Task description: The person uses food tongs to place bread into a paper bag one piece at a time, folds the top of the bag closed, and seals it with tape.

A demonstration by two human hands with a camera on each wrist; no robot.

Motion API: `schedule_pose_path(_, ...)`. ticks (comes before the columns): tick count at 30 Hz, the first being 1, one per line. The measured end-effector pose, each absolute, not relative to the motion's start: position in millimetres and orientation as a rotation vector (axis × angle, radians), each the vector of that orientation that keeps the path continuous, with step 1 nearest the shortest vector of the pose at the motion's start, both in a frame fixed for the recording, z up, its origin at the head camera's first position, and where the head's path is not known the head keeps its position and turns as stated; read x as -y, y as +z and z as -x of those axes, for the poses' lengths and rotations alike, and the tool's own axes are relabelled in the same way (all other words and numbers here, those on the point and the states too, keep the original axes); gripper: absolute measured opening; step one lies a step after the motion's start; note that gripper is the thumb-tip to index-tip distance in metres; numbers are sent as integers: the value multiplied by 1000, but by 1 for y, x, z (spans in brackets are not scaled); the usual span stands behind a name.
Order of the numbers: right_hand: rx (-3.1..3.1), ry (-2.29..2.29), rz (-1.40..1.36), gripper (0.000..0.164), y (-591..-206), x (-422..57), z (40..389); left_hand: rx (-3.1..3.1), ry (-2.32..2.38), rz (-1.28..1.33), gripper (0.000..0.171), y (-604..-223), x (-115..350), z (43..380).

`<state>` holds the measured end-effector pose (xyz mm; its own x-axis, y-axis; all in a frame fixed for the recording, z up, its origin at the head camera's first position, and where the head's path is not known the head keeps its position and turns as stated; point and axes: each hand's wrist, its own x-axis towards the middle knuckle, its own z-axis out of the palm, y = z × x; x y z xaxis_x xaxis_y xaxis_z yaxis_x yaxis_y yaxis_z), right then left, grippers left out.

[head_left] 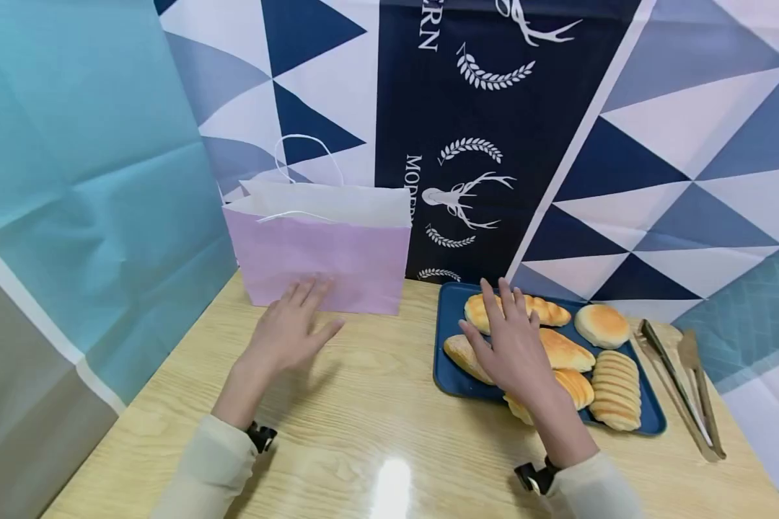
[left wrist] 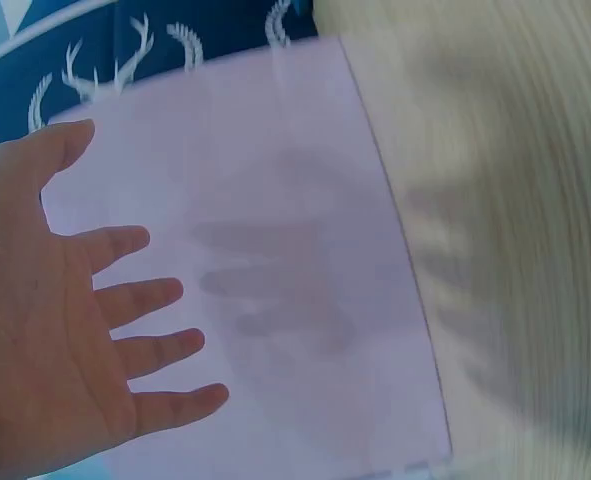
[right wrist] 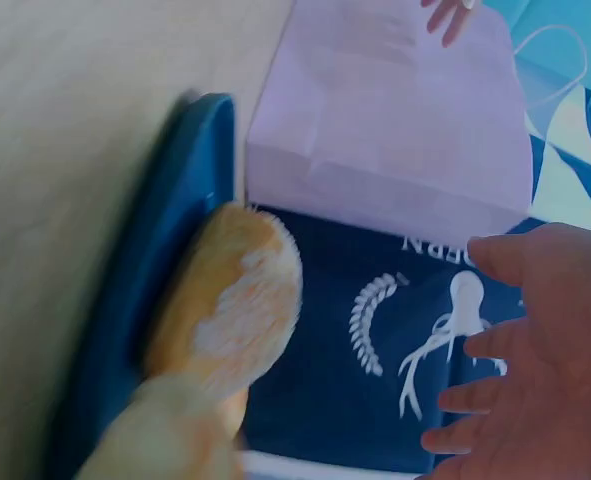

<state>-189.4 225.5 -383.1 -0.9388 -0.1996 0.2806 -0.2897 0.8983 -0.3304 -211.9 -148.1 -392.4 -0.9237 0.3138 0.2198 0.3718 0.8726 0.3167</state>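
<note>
Fingers spread, my left hand (head_left: 288,328) hovers in front of a lilac paper bag (head_left: 318,259) that stands upright with its top gaping and white cord handles. In the left wrist view the palm (left wrist: 55,330) faces the bag, holding nothing, its shadow on the paper. My right hand (head_left: 513,346), also spread and holding nothing, is above the left part of a blue tray (head_left: 444,346). Several breads lie on the tray, among them a round bun (head_left: 601,326) and a ridged loaf (head_left: 615,389). The hand hides parts of the breads beneath it.
Metal tongs (head_left: 678,389) lie on the wooden table (head_left: 363,404) to the right of the tray, by its right edge. A patterned cloth (head_left: 454,108) hangs directly behind the bag and tray, and a teal cloth (head_left: 104,180) closes off the left side.
</note>
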Motion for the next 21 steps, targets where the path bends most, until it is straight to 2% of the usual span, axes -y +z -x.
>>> schedule_pose_path(8,2838,509,-412,80,-363,-190,217,2806,-523,429,80,-366,194,215)
schedule_pose_path(21,2741,467,-493,81,-323,-144,257,2749,-501,245,81,-302,251,229)
